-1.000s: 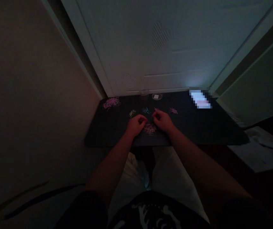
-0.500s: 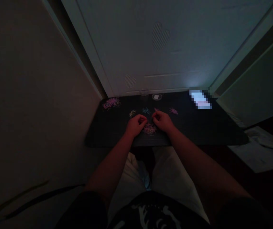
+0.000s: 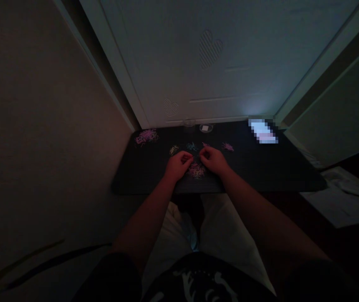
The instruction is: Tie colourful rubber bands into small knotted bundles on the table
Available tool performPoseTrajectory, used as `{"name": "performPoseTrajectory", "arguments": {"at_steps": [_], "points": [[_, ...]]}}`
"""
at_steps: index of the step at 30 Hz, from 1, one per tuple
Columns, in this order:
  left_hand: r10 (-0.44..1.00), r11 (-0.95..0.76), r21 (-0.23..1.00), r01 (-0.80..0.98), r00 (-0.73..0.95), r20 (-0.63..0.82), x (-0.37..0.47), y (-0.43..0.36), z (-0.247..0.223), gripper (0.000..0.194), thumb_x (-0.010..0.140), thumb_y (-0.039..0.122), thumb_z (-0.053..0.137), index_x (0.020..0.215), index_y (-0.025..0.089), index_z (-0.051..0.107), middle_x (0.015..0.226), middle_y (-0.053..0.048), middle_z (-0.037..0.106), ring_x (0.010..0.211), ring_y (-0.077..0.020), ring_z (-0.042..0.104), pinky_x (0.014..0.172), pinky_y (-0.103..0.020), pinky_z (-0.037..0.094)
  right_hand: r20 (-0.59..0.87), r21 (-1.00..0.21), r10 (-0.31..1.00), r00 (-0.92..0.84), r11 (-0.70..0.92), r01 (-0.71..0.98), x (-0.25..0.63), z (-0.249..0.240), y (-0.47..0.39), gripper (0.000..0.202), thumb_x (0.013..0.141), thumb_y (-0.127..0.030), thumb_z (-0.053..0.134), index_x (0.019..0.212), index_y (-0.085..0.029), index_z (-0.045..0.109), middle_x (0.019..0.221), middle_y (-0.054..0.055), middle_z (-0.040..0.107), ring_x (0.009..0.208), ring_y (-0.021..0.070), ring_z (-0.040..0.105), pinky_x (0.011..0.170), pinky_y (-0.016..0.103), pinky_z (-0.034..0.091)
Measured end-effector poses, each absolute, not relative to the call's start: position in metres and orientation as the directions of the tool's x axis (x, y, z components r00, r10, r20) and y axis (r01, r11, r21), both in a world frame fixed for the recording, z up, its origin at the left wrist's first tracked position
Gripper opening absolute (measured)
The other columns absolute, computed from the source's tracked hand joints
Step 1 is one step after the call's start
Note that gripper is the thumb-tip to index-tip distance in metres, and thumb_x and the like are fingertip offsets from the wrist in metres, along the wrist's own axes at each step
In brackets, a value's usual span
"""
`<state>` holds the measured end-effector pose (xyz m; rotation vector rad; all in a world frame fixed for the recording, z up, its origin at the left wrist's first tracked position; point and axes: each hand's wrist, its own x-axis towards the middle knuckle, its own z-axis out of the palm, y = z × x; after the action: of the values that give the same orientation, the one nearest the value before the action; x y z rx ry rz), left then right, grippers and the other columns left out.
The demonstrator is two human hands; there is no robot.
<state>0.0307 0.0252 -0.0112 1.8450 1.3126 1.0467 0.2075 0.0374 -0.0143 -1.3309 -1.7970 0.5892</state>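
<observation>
Between my wrists, near the front of the dark table (image 3: 261,167), lies a mixed heap of small thin coloured pieces (image 3: 196,171). My left hand (image 3: 179,163) is at the heap's upper left, thumb and fingers pinched together. Opposite it, my right hand (image 3: 213,160) is pinched too, fingertips pointing left. Whatever the fingertips hold is too small and dim to name. Just beyond the hands are a yellowish pile (image 3: 173,149), a blue pile (image 3: 192,146) and a pink pile (image 3: 228,147). Another pink bit (image 3: 205,144) shows partly behind my right hand.
A larger pink-purple pile (image 3: 146,137) lies at the table's back left. A clear container (image 3: 189,122) and a round clear lid-like piece with a white label (image 3: 205,128) stand near the white door (image 3: 154,63). A bright pixelated object (image 3: 263,131) is at the back right.
My hands stay almost in place above the heap, with only slight finger movement. The piles look the same.
</observation>
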Motion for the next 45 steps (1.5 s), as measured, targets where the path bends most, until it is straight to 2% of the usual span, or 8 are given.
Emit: {"name": "performPoseTrajectory", "arguments": {"at_steps": [7, 17, 25, 32, 45], "points": [[0.956, -0.289, 0.844, 0.452, 0.187, 0.227, 0.0316, 0.0250, -0.0102, 0.015, 0.077, 0.027, 0.061, 0.088, 0.017, 0.062, 0.084, -0.003, 0.068, 0.075, -0.0124, 0.064, 0.072, -0.027, 0.052, 0.333, -0.748, 0.934, -0.126, 0.343, 0.568, 0.2074, -0.0133, 0.0370, 0.009, 0.070, -0.021, 0.053, 0.074, -0.017, 0.060, 0.065, 0.000, 0.059, 0.057, 0.0119, 0.051, 0.055, 0.024, 0.040], [0.955, -0.282, 0.875, 0.393, 0.201, 0.217, 0.0312, 0.0273, -0.0150, 0.017, 0.073, 0.016, 0.062, 0.090, 0.016, 0.060, 0.087, -0.005, 0.068, 0.077, -0.0123, 0.064, 0.073, -0.027, 0.053, 0.336, -0.740, 0.932, -0.135, 0.350, 0.574, 0.2079, -0.0150, 0.0386, 0.009, 0.070, -0.022, 0.053, 0.074, -0.017, 0.060, 0.064, 0.000, 0.057, 0.055, 0.0115, 0.050, 0.054, 0.023, 0.038], [0.946, -0.315, 0.862, 0.398, 0.203, 0.252, 0.0302, 0.0286, -0.0172, 0.018, 0.072, 0.016, 0.062, 0.090, 0.016, 0.060, 0.087, -0.005, 0.068, 0.078, -0.0126, 0.064, 0.072, -0.027, 0.052, 0.328, -0.734, 0.935, -0.136, 0.343, 0.587, 0.2077, -0.0124, 0.0362, 0.011, 0.071, -0.023, 0.053, 0.075, -0.017, 0.061, 0.063, 0.000, 0.057, 0.055, 0.0114, 0.049, 0.054, 0.023, 0.038], [0.948, -0.313, 0.837, 0.449, 0.196, 0.250, 0.0301, 0.0271, -0.0139, 0.019, 0.073, 0.013, 0.061, 0.092, 0.017, 0.060, 0.089, -0.004, 0.069, 0.079, -0.0122, 0.064, 0.076, -0.027, 0.051, 0.328, -0.734, 0.936, -0.132, 0.340, 0.587, 0.2078, -0.0140, 0.0372, 0.010, 0.070, -0.023, 0.053, 0.074, -0.017, 0.060, 0.063, 0.000, 0.057, 0.055, 0.0116, 0.049, 0.055, 0.024, 0.038], [0.944, -0.328, 0.804, 0.497, 0.194, 0.265, 0.0290, 0.0269, -0.0117, 0.027, 0.071, 0.008, 0.059, 0.096, 0.017, 0.059, 0.094, -0.004, 0.066, 0.072, -0.0098, 0.063, 0.072, -0.025, 0.050, 0.329, -0.745, 0.934, -0.136, 0.345, 0.571, 0.2074, -0.0136, 0.0373, 0.009, 0.070, -0.022, 0.053, 0.073, -0.016, 0.060, 0.063, 0.000, 0.058, 0.055, 0.0115, 0.050, 0.054, 0.023, 0.038]]}}
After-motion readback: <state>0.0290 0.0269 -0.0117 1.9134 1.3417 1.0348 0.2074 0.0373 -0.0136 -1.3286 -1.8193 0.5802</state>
